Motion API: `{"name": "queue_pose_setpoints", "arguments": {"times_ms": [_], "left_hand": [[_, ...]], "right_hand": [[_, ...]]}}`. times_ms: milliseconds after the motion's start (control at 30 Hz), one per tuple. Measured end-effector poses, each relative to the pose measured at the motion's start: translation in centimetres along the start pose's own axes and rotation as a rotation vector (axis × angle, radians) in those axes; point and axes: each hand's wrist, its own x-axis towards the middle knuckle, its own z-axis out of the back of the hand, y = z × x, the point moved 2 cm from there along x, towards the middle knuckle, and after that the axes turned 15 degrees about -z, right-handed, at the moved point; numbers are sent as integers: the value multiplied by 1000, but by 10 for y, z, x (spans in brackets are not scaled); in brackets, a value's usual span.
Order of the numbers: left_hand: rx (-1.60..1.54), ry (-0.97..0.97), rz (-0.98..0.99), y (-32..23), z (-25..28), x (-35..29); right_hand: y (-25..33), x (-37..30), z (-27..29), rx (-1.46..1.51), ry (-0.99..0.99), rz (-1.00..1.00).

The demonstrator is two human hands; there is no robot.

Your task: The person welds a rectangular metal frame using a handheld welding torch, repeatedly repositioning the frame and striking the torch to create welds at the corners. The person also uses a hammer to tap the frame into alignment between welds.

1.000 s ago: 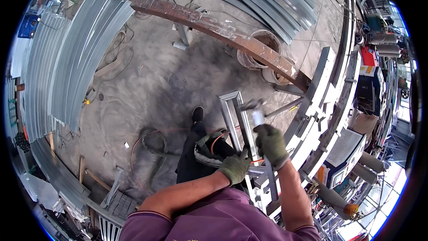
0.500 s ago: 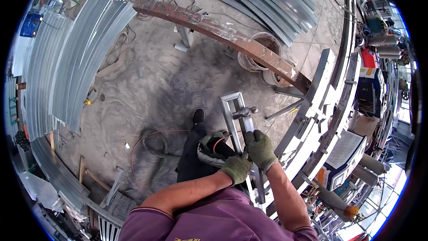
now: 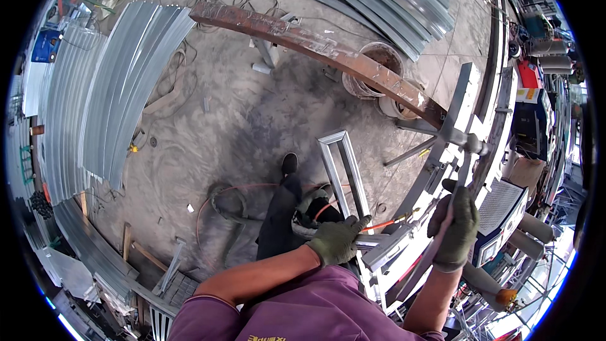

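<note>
A narrow rectangular metal frame [image 3: 355,177] stands out in front of me, its far end over the floor and its near end by the bench. My left hand [image 3: 336,240], in a green work glove, is closed at the frame's near part, with fingers reaching across the bars. In my right hand [image 3: 459,230], also gloved, is a hammer [image 3: 468,141]; the fist wraps its handle. The hammer is raised to the right of the frame, apart from it, its head above the silvery metal bench in this view.
A long rusty beam [image 3: 315,44] crosses ahead, with buckets [image 3: 382,57] beneath it. Corrugated metal sheets [image 3: 113,88] lie at the left, long metal profiles [image 3: 385,0] at the far right. A thin orange hose [image 3: 208,201] curls over the floor near my legs. Machines crowd the right.
My right hand has carried the hammer from the frame out to the right and up. My left hand stays at the frame, its fingers now stretched further across the bars.
</note>
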Motion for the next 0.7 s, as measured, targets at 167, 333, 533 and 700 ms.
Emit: {"name": "queue_pose_setpoints", "arguments": {"times_ms": [167, 333, 533, 700], "left_hand": [[-246, -461, -83, 8, 25, -28], [-145, -849, -289, 27, 74, -68], [-789, -1119, -163, 52, 121, -98], [-900, -1121, -202, 64, 125, -100]], "right_hand": [[0, 1, 33, 156, -61, 131], [-29, 8, 37, -11, -88, 16], [-115, 18, 11, -52, 74, -286], [-163, 6, -4, -139, 96, -420]]}}
